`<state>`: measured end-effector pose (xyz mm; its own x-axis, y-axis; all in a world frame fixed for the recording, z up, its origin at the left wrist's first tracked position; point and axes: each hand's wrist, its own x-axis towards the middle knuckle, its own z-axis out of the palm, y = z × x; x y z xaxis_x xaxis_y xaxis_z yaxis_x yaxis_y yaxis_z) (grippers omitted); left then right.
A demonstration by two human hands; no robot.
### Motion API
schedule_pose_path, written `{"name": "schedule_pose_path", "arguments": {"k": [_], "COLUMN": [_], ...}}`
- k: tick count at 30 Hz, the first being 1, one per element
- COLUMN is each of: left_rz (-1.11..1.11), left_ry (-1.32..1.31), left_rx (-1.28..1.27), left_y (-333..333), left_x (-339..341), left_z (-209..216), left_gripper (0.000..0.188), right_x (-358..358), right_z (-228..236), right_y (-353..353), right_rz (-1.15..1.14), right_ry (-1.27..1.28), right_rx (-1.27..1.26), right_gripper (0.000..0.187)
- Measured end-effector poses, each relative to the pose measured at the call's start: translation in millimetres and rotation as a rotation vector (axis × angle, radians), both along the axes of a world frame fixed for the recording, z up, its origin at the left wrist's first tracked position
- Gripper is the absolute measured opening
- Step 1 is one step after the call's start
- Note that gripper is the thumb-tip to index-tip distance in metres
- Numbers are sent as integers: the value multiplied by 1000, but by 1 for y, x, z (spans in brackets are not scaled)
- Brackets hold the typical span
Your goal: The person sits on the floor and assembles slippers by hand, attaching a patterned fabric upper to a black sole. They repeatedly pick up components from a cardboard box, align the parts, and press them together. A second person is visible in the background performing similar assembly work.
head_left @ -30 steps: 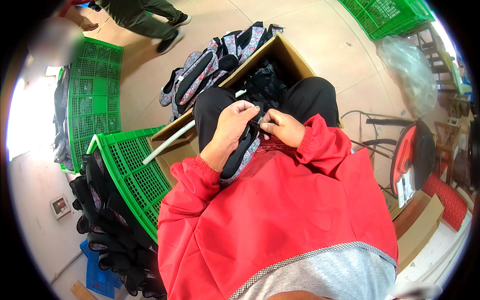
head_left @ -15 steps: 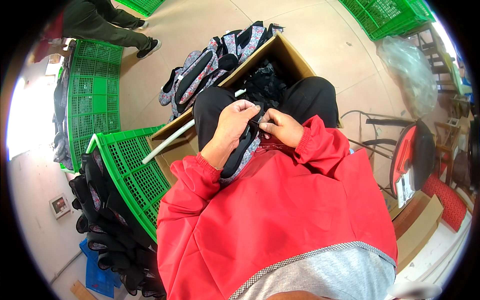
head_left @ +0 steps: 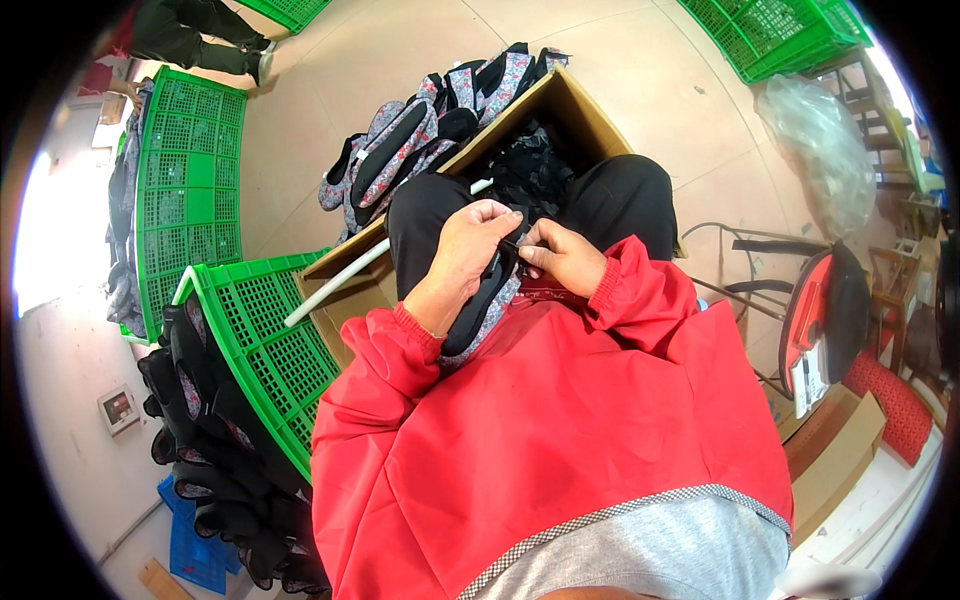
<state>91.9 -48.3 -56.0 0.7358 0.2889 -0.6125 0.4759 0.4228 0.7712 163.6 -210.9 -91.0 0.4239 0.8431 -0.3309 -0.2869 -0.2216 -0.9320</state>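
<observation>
A cloth shoe [head_left: 484, 318] with a black edge and a grey floral print lies in my lap, partly under my left wrist. My left hand [head_left: 464, 250] is closed, thumb and fingers pinched on the shoe's black upper end. Close beside it, my right hand [head_left: 566, 258] pinches at the same dark part. Fingertips of both hands almost meet there, and any small piece between them is too dark to make out. Just beyond my knees stands an open cardboard box [head_left: 585, 105] with black scraps [head_left: 530, 170] in it.
Floral shoes [head_left: 395, 150] are heaped beyond the box. A white tube [head_left: 340, 282] slants along its left side. Green crates [head_left: 265, 320] stand at left, with black shoes [head_left: 205, 420] stacked beside one. A chair [head_left: 805, 320] and plastic bag [head_left: 820, 150] are at right. Someone's legs [head_left: 200, 40] show at far left.
My hands and the shoe stay almost in place, with only a slight shift of the right fingers. At the far left, the other person's legs have moved up and left.
</observation>
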Motion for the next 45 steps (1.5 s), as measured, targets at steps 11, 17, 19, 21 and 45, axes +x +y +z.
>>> {"name": "schedule_pose_path", "arguments": {"k": [11, 17, 19, 21, 45], "left_rz": [-7, -12, -14, -12, -428], "left_ry": [0, -6, -4, -1, -375], "left_rx": [19, 41, 58, 80, 923], "left_y": [0, 0, 0, -1, 2], "left_x": [0, -1, 0, 1, -35], "left_z": [-5, -6, -6, -5, 20], "left_gripper": [6, 6, 6, 7, 21], "right_x": [2, 2, 2, 2, -58], "right_z": [0, -1, 1, 2, -24], "right_y": [0, 1, 1, 1, -23], "right_rz": [17, 8, 6, 6, -235], "right_ry": [6, 9, 6, 8, 380], "right_rx": [-22, -42, -59, -73, 354], "right_gripper": [14, 14, 14, 14, 25]}}
